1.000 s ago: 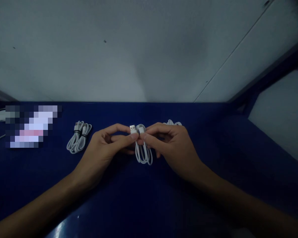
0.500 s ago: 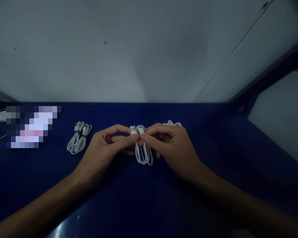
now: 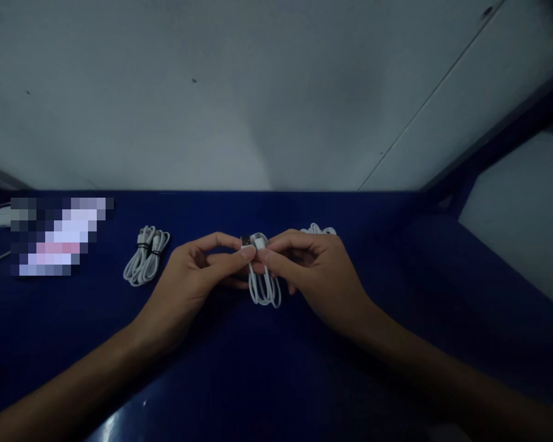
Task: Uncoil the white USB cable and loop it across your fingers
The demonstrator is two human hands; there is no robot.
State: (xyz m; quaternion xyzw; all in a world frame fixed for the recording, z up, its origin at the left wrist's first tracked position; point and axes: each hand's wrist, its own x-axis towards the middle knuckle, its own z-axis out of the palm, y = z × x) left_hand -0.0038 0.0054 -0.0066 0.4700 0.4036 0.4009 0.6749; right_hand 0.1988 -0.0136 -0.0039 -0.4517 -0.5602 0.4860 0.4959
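A coiled white USB cable point(image 3: 264, 288) is held between both hands at the middle of the view, its loops hanging down. My left hand point(image 3: 198, 270) pinches it beside the USB plug point(image 3: 246, 241), which points up. From the other side, my right hand point(image 3: 317, 264) grips the coil next to its second connector point(image 3: 260, 242). The thumbs nearly meet in front; the fingers behind the coil are partly hidden.
Left of my hands, coiled white cables point(image 3: 142, 258) bound with black ties lie on the blue table point(image 3: 239, 380). More white cable point(image 3: 319, 229) shows behind my right hand. A blurred-out bright object point(image 3: 69, 236) and a white rounded item point(image 3: 2, 216) lie far left. A pale wall point(image 3: 166, 123) stands behind.
The USB plug has tilted slightly, its metal end now looking darker. Both hands keep their hold on the cable in almost the same place.
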